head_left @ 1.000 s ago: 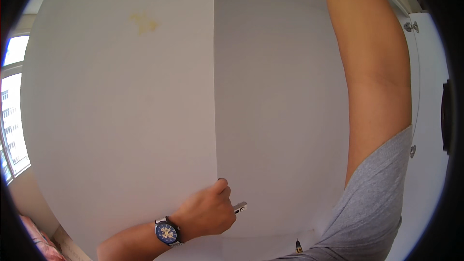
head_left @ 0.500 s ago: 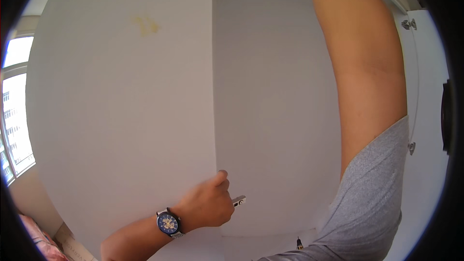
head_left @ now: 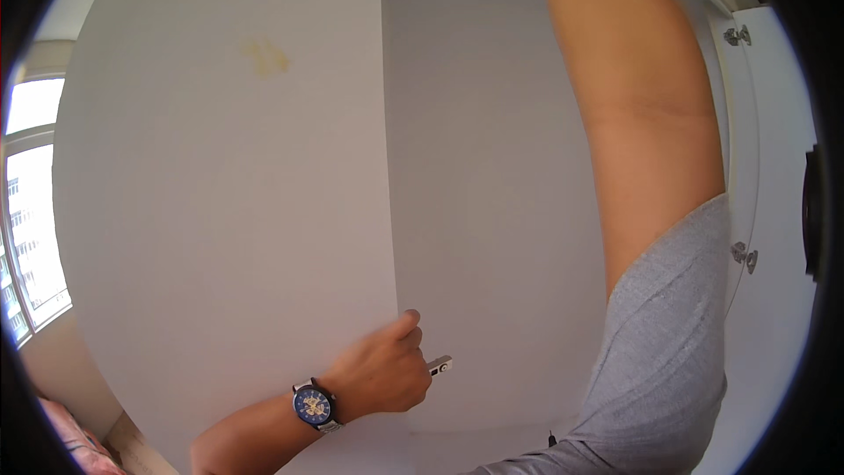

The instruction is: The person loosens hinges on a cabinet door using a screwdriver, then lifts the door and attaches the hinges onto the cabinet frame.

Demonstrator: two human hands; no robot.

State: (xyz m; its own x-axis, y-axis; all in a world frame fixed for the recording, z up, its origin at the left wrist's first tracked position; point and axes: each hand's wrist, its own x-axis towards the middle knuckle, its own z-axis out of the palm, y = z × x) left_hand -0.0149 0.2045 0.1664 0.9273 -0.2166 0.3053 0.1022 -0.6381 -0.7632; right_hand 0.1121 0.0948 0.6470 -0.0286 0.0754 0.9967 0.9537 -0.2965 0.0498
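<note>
The white cabinet door (head_left: 229, 185) is big and flat, with a pale yellow smudge (head_left: 266, 57) near its top. Low down, a silver metal hinge (head_left: 441, 366) pokes out past the door's right edge. A window (head_left: 35, 211) is left of the door; another white door (head_left: 778, 141) is well to its right. Between them, the raised right arm (head_left: 651, 123) and gray sleeve (head_left: 664, 325) block the view. The left hand (head_left: 389, 369), below a wristwatch (head_left: 314, 404), curls its fingers round the first door's lower right edge. The right hand is out of sight, so I cannot tell its fingers' state.
</note>
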